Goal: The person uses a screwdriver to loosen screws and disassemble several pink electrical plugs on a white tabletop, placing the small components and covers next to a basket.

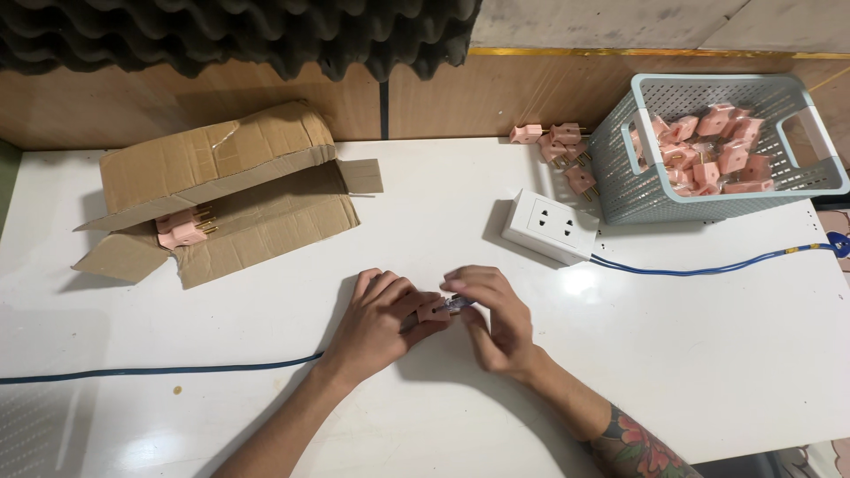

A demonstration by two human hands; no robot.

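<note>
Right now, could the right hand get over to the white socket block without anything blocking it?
Probably yes. The right hand lies just below the white socket block, with only bare table between them, though its fingers are busy pinching a small pink plug.

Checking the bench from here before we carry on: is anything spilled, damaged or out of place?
Yes. Several pink plugs lie loose on the table, outside the grey basket that holds the rest. The cardboard box lies on its side, torn open, with plugs showing at its mouth.
</note>
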